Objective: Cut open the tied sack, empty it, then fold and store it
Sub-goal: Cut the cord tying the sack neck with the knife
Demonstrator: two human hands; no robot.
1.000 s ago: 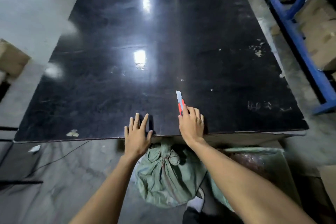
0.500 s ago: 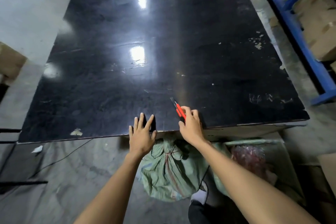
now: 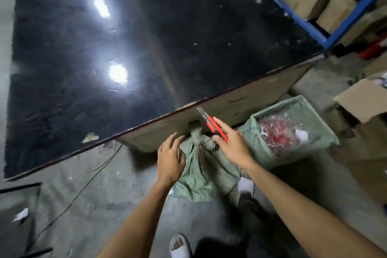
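Both our hands have come off the black table (image 3: pixel 146 48) and down to the tied green sack (image 3: pixel 206 170) on the floor beneath its edge, left hand (image 3: pixel 170 158) fingers loosely spread against the cloth, right hand (image 3: pixel 231 145) gripping the red utility knife (image 3: pixel 211 122) with blade out, so cutting the knotted neck looks next.

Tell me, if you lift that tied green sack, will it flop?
Probably floppy: the tied green woven sack creases and sags below its bunched neck. It looks full, resting on the floor, so likely heavy. The left hand rests on it; the right hand holds a red utility knife.
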